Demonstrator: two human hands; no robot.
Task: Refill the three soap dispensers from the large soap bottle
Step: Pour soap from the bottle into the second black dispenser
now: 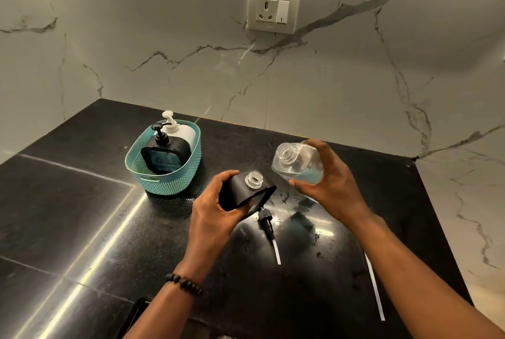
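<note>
Left hand: my left hand point(216, 210) grips the black dispenser point(240, 191), fingers wrapped, neck open upward.
Right hand: my right hand point(325, 177) clasps the clear soap bottle point(296, 164), tilted left, just right of the dispenser, above the surface point(82, 202).

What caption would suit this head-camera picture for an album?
Left hand steadies an uncapped black dispenser while right hand tilts a clear bottle of blue soap towards it.

Open black countertop point(82, 215) is left at front left, while passage is blocked by the teal basket point(175, 174) behind and the pump point(269, 232) lying at centre.
</note>
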